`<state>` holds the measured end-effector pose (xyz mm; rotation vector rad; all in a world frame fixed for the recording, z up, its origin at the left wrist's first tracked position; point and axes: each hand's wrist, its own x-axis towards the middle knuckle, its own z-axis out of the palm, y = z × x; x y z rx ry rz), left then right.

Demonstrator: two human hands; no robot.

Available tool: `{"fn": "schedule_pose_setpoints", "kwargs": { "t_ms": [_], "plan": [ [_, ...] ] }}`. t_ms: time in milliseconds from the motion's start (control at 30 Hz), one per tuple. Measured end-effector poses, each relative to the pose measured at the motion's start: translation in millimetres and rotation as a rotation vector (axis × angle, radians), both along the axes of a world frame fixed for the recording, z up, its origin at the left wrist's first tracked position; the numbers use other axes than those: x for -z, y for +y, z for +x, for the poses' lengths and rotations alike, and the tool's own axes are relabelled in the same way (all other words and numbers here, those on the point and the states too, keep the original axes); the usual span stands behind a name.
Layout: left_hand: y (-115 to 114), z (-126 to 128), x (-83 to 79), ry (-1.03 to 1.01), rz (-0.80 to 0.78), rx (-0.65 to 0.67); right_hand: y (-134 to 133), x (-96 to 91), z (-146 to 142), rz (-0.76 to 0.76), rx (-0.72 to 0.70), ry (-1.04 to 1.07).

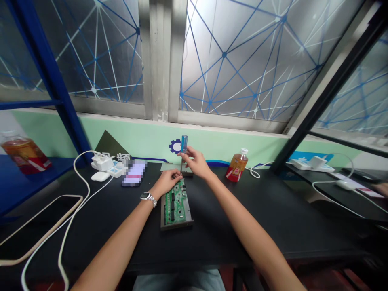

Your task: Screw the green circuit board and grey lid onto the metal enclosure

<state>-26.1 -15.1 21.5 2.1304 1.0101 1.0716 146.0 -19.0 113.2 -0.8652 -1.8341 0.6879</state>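
Note:
A green circuit board (176, 206) lies in a grey metal casing (177, 226) on the black table in front of me. My right hand (194, 161) grips a screwdriver (184, 143) with a clear blue handle, held upright, its shaft pointing down at the far end of the board. Bent over that same end, my left hand (168, 182) has its fingers pinched close beside the lower shaft. Whether they hold the shaft or some small part is hidden. A watch is on the left wrist.
Behind the board lies a flat grey-green panel (166, 166). A bottle of amber drink (237, 165) stands right of my hands. To the left are a blurred-out phone-like object (134, 173), a white charger (101, 162), white cables and a beige-rimmed tray (42, 226). Another person's hand (382, 189) shows far right.

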Motion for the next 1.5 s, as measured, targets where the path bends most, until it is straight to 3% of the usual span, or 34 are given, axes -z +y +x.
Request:
{"fn": "schedule_pose_setpoints", "kwargs": {
  "t_ms": [133,367,567,767,1100,1300,1500],
  "plan": [
    [-1,1,-0.7,-0.003,0.008,0.010,1,0.6,3,-0.006,-0.024,0.001],
    [1,1,2.6,-0.086,-0.078,0.070,3,5.4,0,0.065,0.233,-0.053],
    [0,1,2.6,-0.082,-0.066,0.056,5,5.6,0,0.096,0.261,-0.086],
    [-1,2,1.3,-0.080,-0.072,0.060,7,3.8,4,0.104,0.165,-0.087],
    [0,2,2.8,-0.081,-0.060,0.057,7,2.0,3,-0.185,-0.084,0.081],
    [0,3,0.8,-0.131,-0.039,0.057,9,-1.0,7,-0.247,-0.120,0.090],
    [2,3,1.4,-0.276,-0.182,0.153,12,-0.5,12,-0.272,-0.178,0.066]
  ]
}}
